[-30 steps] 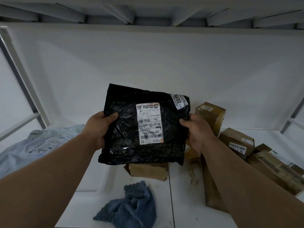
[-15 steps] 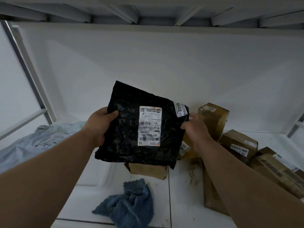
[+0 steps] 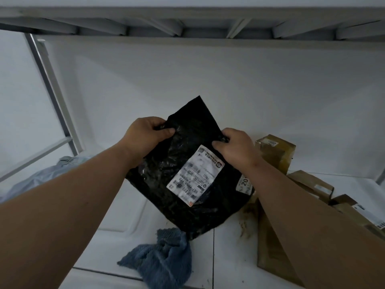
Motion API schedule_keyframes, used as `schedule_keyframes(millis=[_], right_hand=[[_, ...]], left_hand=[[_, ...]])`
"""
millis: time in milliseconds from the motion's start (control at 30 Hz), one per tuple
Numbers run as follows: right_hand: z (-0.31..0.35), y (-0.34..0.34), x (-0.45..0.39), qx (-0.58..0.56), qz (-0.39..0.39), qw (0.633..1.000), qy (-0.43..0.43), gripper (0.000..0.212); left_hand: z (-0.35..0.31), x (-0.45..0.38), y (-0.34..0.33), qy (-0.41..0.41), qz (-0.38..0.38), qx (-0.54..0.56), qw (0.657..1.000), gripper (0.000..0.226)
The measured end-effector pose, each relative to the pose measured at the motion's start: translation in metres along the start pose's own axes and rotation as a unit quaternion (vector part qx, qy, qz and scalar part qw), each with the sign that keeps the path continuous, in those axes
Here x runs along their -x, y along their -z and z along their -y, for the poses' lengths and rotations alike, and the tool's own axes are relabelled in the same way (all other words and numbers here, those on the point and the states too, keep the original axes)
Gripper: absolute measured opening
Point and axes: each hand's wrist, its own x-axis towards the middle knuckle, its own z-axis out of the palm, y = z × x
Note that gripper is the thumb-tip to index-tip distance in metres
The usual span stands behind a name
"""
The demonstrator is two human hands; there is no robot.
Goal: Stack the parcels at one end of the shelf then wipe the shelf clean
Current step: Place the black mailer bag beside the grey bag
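Observation:
A black plastic parcel (image 3: 183,197) with a white shipping label hangs tilted above the white shelf (image 3: 116,213). My left hand (image 3: 143,136) grips its upper left edge, thumb on the front. My right hand (image 3: 235,147) pinches its upper right edge just above the label. A grey mailer bag (image 3: 43,176) lies at the shelf's left end. Several brown cardboard boxes (image 3: 275,151) are grouped at the right. A blue cloth (image 3: 160,261) lies crumpled near the front edge, below the parcel.
A flat brown parcel (image 3: 270,253) lies under my right forearm. Brown dirt specks (image 3: 242,228) mark the shelf beside it. A metal upright (image 3: 54,94) stands at the left, and the upper shelf's underside (image 3: 187,28) is close overhead.
The black parcel has turned clockwise and dropped lower. Both hands have shifted from its sides to its upper edges. The view has swung slightly left.

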Motion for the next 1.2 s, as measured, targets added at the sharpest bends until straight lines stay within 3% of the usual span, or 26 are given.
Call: schedule_keyframes(millis=[67, 200, 333, 467, 633, 733, 867, 1000, 1100, 1200], right_hand=[[0.002, -0.003, 0.001, 0.007, -0.015, 1.0, 0.026, 0.018], [0.005, -0.008, 0.005, -0.046, -0.03, 0.998, 0.024, 0.02], [0.012, -0.02, 0.008, -0.129, -0.03, 0.991, -0.027, 0.018], [0.022, -0.042, 0.004, -0.24, -0.022, 0.965, -0.1, 0.015], [0.045, -0.085, -0.004, -0.313, -0.017, 0.936, -0.161, 0.012], [0.056, -0.114, -0.014, -0.298, -0.003, 0.928, -0.224, 0.015], [0.076, -0.162, -0.016, -0.306, 0.089, 0.905, -0.281, 0.031], [0.09, -0.206, -0.004, -0.245, 0.188, 0.896, -0.319, 0.046], [0.09, -0.234, 0.001, -0.233, 0.197, 0.891, -0.337, 0.044], [0.086, -0.257, 0.0, -0.225, 0.166, 0.894, -0.35, 0.055]], left_hand=[[0.01, -0.002, 0.006, 0.0, -0.051, -0.051, 0.997, 0.013], [0.046, 0.001, 0.029, 0.122, -0.059, -0.072, 0.988, 0.063], [0.08, 0.014, 0.046, 0.222, -0.078, 0.085, 0.968, 0.081], [0.101, 0.022, 0.055, 0.293, 0.055, 0.153, 0.942, 0.054], [0.122, 0.015, 0.076, 0.291, 0.087, 0.212, 0.929, 0.028], [0.137, 0.004, 0.108, 0.293, 0.08, 0.197, 0.932, 0.028], [0.167, -0.013, 0.158, 0.308, 0.053, 0.148, 0.938, 0.033], [0.202, -0.027, 0.192, 0.332, 0.029, 0.093, 0.938, 0.034], [0.225, -0.033, 0.206, 0.345, 0.039, 0.056, 0.936, 0.037], [0.24, -0.038, 0.212, 0.345, 0.038, 0.026, 0.938, 0.048]])
